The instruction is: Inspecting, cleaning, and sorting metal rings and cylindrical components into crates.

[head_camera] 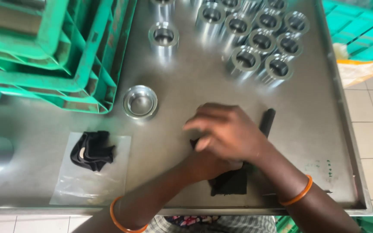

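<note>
- From the head camera we see our right hand (227, 131) lying over our left hand (210, 164) on the steel table (186, 86); right fingers are loosely together and curled, and we cannot tell the left's grip.
- Under both hands lies a dark flat pad (232, 183), with a black matte cylinder (267, 121) just beyond, its long axis running away from us, slightly tilted right.
- A clear plastic bag (89, 181) at left carries crumpled black cloth (92, 150).
- Shiny metal rings (260, 41) cluster far right; a shallow metal cup (140, 102) sits beside green ribbed crates (57, 51).
</note>
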